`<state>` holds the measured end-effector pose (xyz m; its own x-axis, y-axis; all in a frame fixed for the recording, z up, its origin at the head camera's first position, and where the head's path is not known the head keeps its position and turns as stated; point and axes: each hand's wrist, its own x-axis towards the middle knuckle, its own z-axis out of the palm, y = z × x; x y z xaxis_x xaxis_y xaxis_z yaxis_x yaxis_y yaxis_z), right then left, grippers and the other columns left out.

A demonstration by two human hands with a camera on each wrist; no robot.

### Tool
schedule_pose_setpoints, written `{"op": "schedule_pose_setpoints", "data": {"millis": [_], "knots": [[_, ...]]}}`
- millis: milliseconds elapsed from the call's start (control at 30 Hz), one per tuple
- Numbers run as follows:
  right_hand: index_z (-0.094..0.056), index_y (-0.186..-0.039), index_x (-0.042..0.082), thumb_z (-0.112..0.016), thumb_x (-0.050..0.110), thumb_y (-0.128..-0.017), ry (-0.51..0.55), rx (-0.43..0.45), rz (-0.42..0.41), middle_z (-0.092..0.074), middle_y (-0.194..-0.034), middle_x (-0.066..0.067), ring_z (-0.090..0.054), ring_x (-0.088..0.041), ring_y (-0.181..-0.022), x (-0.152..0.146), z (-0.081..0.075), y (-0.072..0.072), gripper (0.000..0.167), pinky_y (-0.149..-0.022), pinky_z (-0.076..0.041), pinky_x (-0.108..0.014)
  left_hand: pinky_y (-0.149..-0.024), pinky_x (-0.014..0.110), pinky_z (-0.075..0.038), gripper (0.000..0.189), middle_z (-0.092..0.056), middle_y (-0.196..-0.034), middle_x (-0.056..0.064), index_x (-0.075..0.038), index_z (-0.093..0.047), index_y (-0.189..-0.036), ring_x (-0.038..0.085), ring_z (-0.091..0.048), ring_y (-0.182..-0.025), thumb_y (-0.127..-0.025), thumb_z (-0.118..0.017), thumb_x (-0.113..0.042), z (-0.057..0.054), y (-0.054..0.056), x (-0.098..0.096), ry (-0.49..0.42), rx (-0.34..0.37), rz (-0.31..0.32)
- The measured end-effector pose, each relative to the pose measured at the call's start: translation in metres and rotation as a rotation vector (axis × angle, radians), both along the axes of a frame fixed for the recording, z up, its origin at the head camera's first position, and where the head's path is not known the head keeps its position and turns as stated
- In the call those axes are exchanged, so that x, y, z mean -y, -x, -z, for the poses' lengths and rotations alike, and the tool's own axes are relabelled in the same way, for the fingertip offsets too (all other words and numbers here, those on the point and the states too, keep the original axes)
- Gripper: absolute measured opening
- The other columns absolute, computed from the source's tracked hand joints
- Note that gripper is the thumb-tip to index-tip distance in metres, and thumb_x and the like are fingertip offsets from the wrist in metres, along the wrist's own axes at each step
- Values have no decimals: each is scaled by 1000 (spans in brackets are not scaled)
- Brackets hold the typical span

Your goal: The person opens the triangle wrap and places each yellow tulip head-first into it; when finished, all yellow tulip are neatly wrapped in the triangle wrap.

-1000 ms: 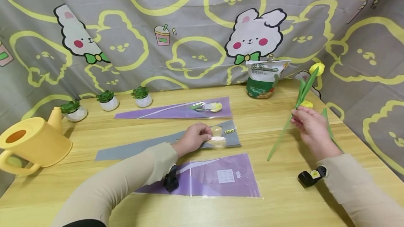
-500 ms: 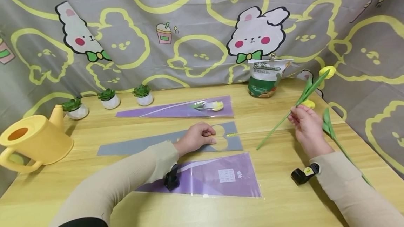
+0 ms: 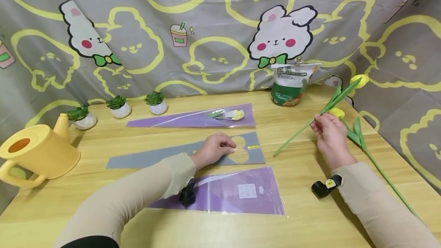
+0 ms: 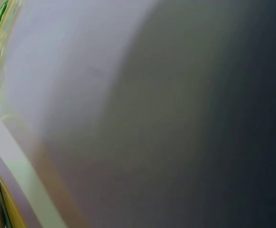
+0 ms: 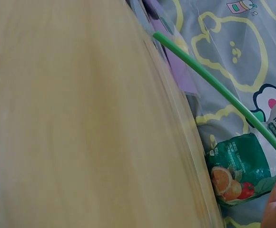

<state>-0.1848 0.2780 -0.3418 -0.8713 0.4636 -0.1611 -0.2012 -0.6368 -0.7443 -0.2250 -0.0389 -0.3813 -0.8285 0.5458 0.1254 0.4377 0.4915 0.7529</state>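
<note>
In the head view my right hand pinches the stem of a yellow tulip above the table's right side. Its bloom tilts up and right, while the bare stem end slants down toward the left. The right wrist view shows the green stem with part of the fingers at the edge. A grey flower sleeve with a clear heart-shaped window lies mid-table. My left hand pinches at it beside the window, fingers curled and thumb forward. Behind it, a purple sleeve contains a pale yellow tulip. Nearer me lies another purple sleeve.
Another yellow tulip lies on the right, partly behind my right hand. At the back stands a green-and-white bag. Several potted succulents and a yellow watering can stand on the left. A patterned curtain hangs behind.
My right hand has moved slightly left with the tulip, whose stem end has swung left and up toward the grey sleeve. Glare on that sleeve's window has gone; the left hand stays there.
</note>
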Motion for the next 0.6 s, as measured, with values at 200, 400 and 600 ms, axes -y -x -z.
{"op": "schedule_pose_setpoints", "data": {"millis": [200,400,600], "knots": [[-52,-71,4,-57,-11,-83,8,18,4,-58,-62,-4,-56,-13,-56,4,-1,4,21,-55,-51,-22,-81,25,-48,6,-65,-90,5,-7,-74,-85,19,-59,-91,-79,-71,-8,0,1,-2,-2,10,-21],[-51,-75,4,-58,-11,-82,12,39,49,-57,-63,-4,-56,-12,-57,9,-3,10,18,-54,-51,-21,-79,26,-48,3,-64,-86,3,-7,-73,-82,17,-59,-87,-80,-70,-8,-1,1,-4,6,35,-56],[-50,-73,3,-59,-10,-82,28,56,97,-57,-62,-4,-55,-13,-56,12,-2,12,19,-53,-51,-21,-75,24,-47,5,-63,-83,2,-6,-69,-76,12,-56,-80,-81,-69,-7,0,2,-6,6,56,-71]]}}
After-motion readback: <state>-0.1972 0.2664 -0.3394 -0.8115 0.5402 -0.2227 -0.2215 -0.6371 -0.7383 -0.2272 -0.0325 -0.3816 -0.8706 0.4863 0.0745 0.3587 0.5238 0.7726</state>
